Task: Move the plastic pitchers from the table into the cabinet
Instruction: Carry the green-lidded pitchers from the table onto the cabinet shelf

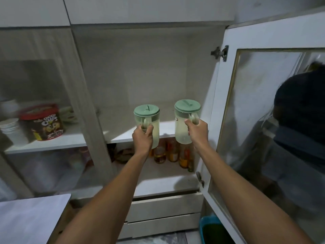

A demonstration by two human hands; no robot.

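Hands [142,138] around translucent cylindrical pitchers [186,120]

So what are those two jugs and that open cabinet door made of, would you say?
The left pitcher and the right pitcher look like translucent, pale green plastic: the shelf edge shows faintly through their walls. Their lids are opaque, matte green, probably plastic too. The cabinet door seems a white-painted frame, maybe wood, around a glass pane that mirrors the person.

Two pale green plastic pitchers, left pitcher [147,122] and right pitcher [186,118], upright with green lids on, held side by side before the cabinet shelf [168,128]
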